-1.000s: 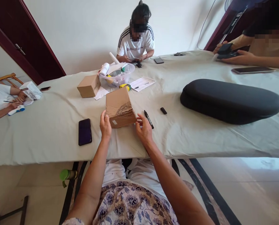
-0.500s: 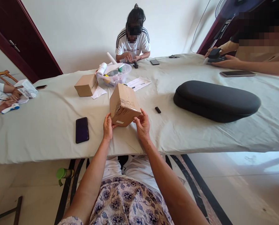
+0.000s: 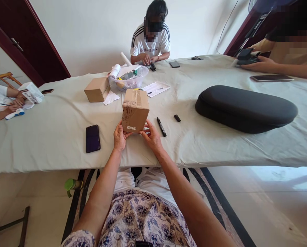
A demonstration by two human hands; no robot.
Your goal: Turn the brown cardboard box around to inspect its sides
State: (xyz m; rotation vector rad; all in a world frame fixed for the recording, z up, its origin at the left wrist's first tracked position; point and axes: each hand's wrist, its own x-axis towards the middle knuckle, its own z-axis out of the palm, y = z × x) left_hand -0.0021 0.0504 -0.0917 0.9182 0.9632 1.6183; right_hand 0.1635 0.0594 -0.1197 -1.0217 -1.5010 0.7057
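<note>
Compared with half a second ago, the cardboard box (image 3: pixel 135 110) is being held squarer: then one corner was being pointed at the wearer and the box was being tipped, now one flat face is being presented and the top is being kept nearly level. The black marker (image 3: pixel 161 126), then being hidden behind the box and hand, is being shown again just right of the right hand (image 3: pixel 151 135), with its cap (image 3: pixel 177 118) lying near it, farther right.

The box is being gripped at its lower corners: the left hand (image 3: pixel 120 136) is being curled around the lower left corner, thumb on the front face; the right hand's fingers are being pressed against the lower right edge. The box is being kept near the near edge of the tabletop (image 3: pixel 53 137), about midway along it, right of a dark phone (image 3: pixel 93 138). Whether its base is touching the cloth cannot be told.

Look of the box: plain brown card, roughly cubic. Clear tape is being seen across the top seam and down the front, where the surface is being left wrinkled and scuffed. A small white printed mark is being shown low on the front face.
</note>
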